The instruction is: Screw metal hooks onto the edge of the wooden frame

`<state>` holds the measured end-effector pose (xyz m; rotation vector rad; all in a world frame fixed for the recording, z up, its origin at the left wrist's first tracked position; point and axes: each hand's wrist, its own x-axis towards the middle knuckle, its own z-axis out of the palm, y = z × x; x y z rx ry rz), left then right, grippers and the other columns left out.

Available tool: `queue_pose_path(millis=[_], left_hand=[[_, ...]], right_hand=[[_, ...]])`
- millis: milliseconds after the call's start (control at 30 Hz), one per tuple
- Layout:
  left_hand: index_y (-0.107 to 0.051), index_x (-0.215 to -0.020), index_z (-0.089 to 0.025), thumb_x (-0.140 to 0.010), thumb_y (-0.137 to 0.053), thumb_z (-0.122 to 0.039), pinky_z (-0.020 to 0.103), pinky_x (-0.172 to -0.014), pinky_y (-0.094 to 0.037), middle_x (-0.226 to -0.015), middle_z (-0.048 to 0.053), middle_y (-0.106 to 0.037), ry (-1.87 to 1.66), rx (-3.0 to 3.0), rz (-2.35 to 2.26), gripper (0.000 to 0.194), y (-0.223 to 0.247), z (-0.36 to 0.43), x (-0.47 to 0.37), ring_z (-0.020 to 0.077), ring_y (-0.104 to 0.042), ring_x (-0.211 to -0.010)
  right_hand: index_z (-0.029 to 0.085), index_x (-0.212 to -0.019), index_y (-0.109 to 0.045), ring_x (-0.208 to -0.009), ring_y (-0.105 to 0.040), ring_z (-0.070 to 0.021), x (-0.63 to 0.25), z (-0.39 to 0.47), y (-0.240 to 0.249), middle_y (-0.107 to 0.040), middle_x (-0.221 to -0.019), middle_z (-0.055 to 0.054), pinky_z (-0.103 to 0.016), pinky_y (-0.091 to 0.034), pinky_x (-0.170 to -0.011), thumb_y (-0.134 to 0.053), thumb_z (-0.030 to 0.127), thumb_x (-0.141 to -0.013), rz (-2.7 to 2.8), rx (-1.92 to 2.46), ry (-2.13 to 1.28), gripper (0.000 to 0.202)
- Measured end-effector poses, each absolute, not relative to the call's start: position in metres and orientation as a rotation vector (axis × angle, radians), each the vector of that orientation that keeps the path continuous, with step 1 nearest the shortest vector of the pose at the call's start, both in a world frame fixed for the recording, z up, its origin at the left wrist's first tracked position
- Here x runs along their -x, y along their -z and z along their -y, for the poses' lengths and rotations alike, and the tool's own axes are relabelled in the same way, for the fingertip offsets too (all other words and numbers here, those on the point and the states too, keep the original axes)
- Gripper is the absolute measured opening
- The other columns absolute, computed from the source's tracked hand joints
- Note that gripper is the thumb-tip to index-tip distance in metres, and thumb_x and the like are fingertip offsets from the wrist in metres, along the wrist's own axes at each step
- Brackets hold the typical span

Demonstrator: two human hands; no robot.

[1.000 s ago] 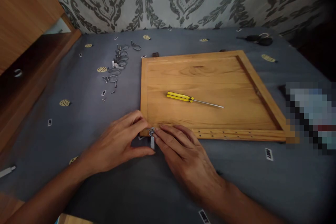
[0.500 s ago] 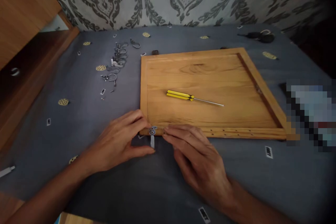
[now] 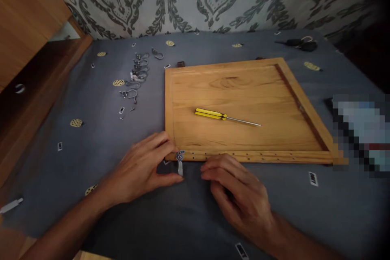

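Observation:
Against the near-left corner of the framed wooden board (image 3: 210, 134), my left hand (image 3: 141, 170) holds a small silvery metal hook (image 3: 180, 158) between thumb and fingers. The hook's holed plate lies on the front rail, and its flat tongue points down past the edge. My right hand (image 3: 240, 187) is just in front of that rail, fingers half bent and thumb below, with no object visible in it. A row of small dark holes runs along the rail. On the board's panel lies a yellow-handled screwdriver (image 3: 213, 114), touched by neither hand.
Several similar metal hooks (image 3: 138, 65) lie in a column left of the board, near a small screw (image 3: 132, 109). Black-handled scissors (image 3: 301, 44) are at the back right. A wooden cabinet (image 3: 33, 20) stands at left. A blurred-out item (image 3: 362, 130) lies at right.
My right hand has drawn back to the right, away from the hook, uncovering more holes in the rail. My left hand keeps its hold; the whole view has shifted slightly.

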<state>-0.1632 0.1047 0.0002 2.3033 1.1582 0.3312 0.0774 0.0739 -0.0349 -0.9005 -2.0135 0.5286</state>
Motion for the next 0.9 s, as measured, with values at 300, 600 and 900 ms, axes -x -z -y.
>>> queue_pose_path(millis=[300,600,900], left_hand=[[-0.058,-0.104,-0.021,-0.089,-0.079,-0.032,0.033,-0.077,-0.047,-0.106,0.003,-0.062,-0.33,-2.283,-1.144,0.027,-0.0003,-0.1061,0.1624,0.0226,-0.061,-0.098],[-0.061,-0.103,-0.019,-0.086,-0.08,-0.031,0.03,-0.073,-0.047,-0.1,0.002,-0.062,-0.393,-2.31,-1.153,0.028,0.0033,-0.1068,0.1638,0.0203,-0.062,-0.089],[-0.062,-0.103,-0.021,-0.087,-0.078,-0.036,0.03,-0.073,-0.047,-0.102,0.002,-0.062,-0.38,-2.288,-1.177,0.027,0.0043,-0.108,0.1651,0.0198,-0.062,-0.088]], right_hand=[[0.018,-0.094,-0.061,-0.083,-0.066,-0.0145,-0.0763,-0.0748,0.0357,-0.069,-0.088,-0.005,-0.026,-0.057,-0.073,-0.049,-0.002,-0.093,2.03,0.869,-0.503,0.023],[0.017,-0.092,-0.061,-0.082,-0.064,-0.016,-0.0771,-0.0732,0.0409,-0.068,-0.086,-0.005,-0.028,-0.056,-0.071,-0.048,0.001,-0.094,2.067,0.784,-0.477,0.021],[0.015,-0.09,-0.063,-0.08,-0.063,-0.0159,-0.0768,-0.0712,0.042,-0.068,-0.085,-0.006,-0.028,-0.056,-0.069,-0.049,0.002,-0.094,2.097,0.772,-0.435,0.02]])
